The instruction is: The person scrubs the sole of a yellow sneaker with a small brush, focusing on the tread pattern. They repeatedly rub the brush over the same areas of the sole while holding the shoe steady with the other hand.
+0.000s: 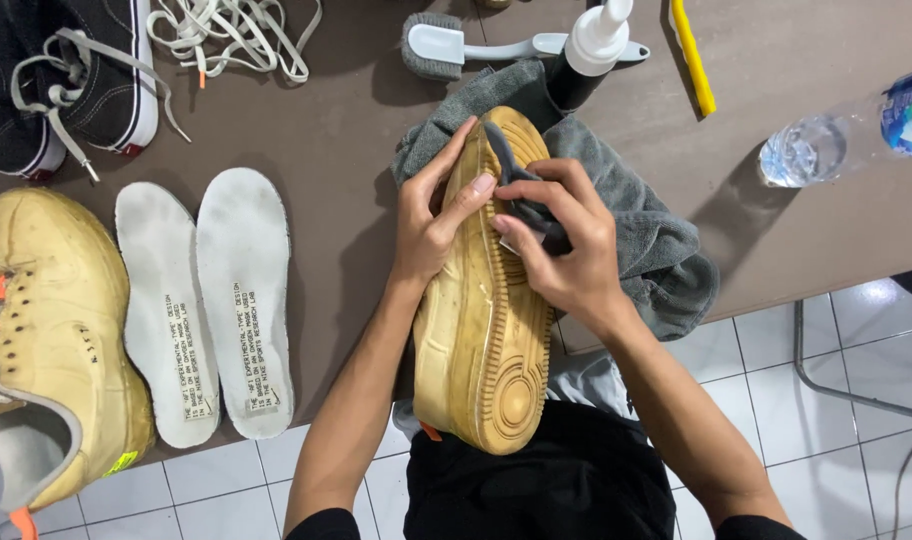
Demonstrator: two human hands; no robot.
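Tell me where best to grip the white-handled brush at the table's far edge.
Probably the brush by its long white handle, from the right: the handle lies flat, pointing right, its far end hidden behind the spray bottle. The grey bristle head sits at the left end.

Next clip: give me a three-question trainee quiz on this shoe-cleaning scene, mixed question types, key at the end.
1. True or false: the left hand grips the side of the tan shoe, which is turned sole up.
2. What does the right hand press against the sole?
A. the yellow brush
B. a fold of the grey cloth
C. an insole
3. Fill in: the two white insoles lie between the held shoe and the other tan ___ at the table's left edge.

Key: 1 true; 2 B; 3 shoe.
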